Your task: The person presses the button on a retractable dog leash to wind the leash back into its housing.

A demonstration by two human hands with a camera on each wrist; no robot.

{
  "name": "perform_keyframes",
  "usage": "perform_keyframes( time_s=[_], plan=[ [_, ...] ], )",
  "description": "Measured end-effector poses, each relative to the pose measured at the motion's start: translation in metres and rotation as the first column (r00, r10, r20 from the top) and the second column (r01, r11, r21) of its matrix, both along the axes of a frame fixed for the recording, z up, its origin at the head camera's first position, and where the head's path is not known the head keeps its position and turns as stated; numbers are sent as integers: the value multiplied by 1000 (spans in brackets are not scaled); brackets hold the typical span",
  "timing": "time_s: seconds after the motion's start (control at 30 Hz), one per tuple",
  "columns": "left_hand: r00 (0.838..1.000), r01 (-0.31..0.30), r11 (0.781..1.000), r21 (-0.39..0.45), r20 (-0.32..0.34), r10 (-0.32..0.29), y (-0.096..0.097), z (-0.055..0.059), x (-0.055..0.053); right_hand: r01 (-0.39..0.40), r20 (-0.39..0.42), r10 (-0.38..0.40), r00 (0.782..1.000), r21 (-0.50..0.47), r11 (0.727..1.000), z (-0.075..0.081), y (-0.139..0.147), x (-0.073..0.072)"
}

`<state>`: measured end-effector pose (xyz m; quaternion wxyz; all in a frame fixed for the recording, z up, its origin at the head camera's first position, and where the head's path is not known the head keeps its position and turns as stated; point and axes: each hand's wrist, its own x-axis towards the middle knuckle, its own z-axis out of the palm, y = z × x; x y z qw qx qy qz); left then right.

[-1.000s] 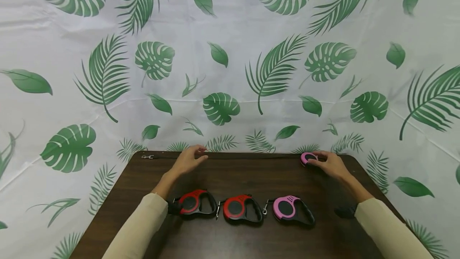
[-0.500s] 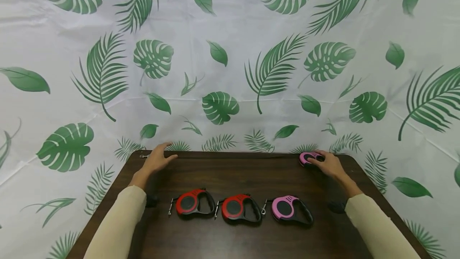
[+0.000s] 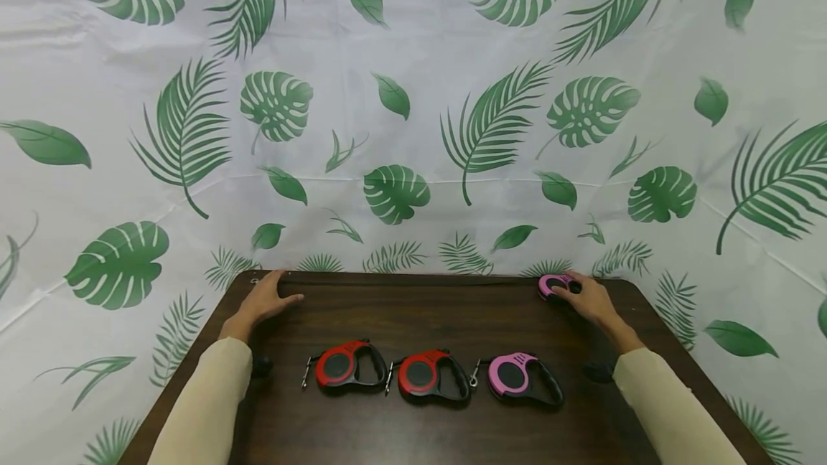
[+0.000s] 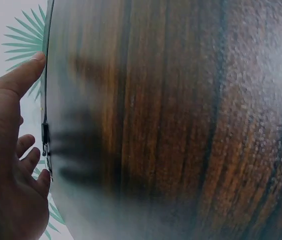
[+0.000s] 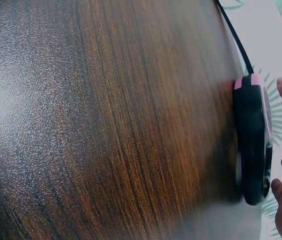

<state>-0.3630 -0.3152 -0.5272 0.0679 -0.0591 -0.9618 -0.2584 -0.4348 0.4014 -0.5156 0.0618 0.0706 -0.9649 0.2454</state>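
Note:
A pink and black retractable dog leash (image 3: 553, 284) lies at the table's back right, with my right hand (image 3: 593, 300) just beside it. In the right wrist view, a gap shows between my spread fingers and that leash's black side (image 5: 252, 150). Its black cord (image 5: 236, 37) runs out along the back edge to a metal clip (image 4: 45, 145) at the left corner. My left hand (image 3: 261, 302) hovers by this clip, thumb and fingers apart and holding nothing visible; in the head view it partly hides the clip.
Nearer the front lie a row of leashes: a red one (image 3: 336, 366), another red one (image 3: 420, 374) and a pink one (image 3: 510, 374), each with a metal clip on its left. A leaf-print cloth (image 3: 413, 128) hangs behind the dark wooden table (image 3: 413, 436).
My left hand has travelled left along the back edge, from above the cord to the clip at the corner. The right hand stays by the pink leash, shifting only slightly.

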Motion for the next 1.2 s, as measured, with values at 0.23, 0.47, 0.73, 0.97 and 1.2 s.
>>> perform_keyframes(
  time_s=[0.23, 0.47, 0.73, 0.97, 1.2],
  plan=[
    [997, -11, 998, -60, 71, 15, -7, -5, -7, -17, -11, 17, 1000, -6, 1000, -4, 3, -1],
    [997, -2, 995, -98, 76, 10, -11, -14, -6, -56, -70, 57, 996, 13, 998, -14, 5, 3],
    [996, 0, 993, -117, 83, 10, -6, -4, 12, -106, -94, 111, 989, 51, 993, -13, 11, 12],
    [999, 14, 990, -142, 51, -7, -12, -5, 23, -126, -64, 130, 989, 69, 990, -11, 20, 26],
    [1000, 12, 984, -180, 10, -10, -14, 1, 36, -141, -99, 149, 984, 85, 986, -7, 31, 38]
  ],
)
